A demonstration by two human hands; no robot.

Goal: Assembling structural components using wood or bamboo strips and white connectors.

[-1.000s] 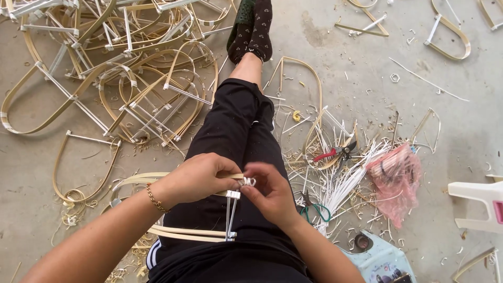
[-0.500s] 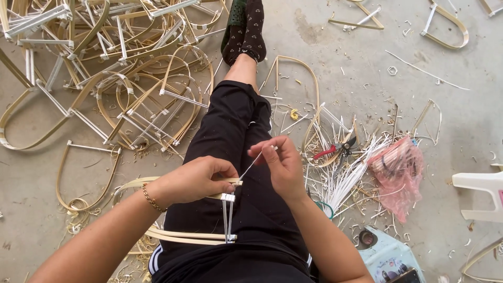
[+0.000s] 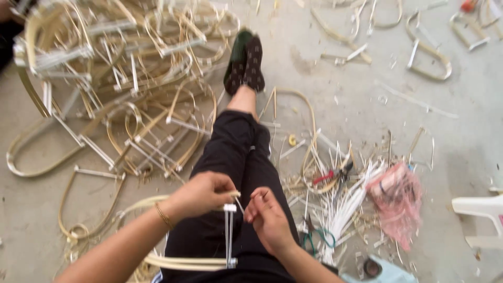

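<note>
Pale cane bent into a loop, the cane frame [image 3: 173, 259], lies across the lap of a seated person in black trousers [image 3: 236, 167], its curved end near the left wrist and a straight stretch running low across the thighs. The left hand [image 3: 201, 195] is clenched around the upper part of this frame, where two white plastic ties [image 3: 229, 236] hang down side by side to the lower stretch. The right hand [image 3: 267, 215] sits just beside the left, its fingertips pinched on a thin white strip [image 3: 238, 203] that runs up to the left hand's grip. A thin bracelet [image 3: 163, 216] circles the left wrist. Legs stretch away over the concrete floor [image 3: 356, 99], ending in dark dotted socks [image 3: 245, 62]. Left of the legs is a large heap of finished cane frames [image 3: 115, 89] with white bindings. Right of the legs lie a bundle of loose white ties [image 3: 348, 207], red-handled pliers [image 3: 327, 177], green-handled scissors [image 3: 314, 238] and a pink plastic bag [image 3: 395, 196]. A white plastic stool [image 3: 484, 209] shows at the right edge.
</note>
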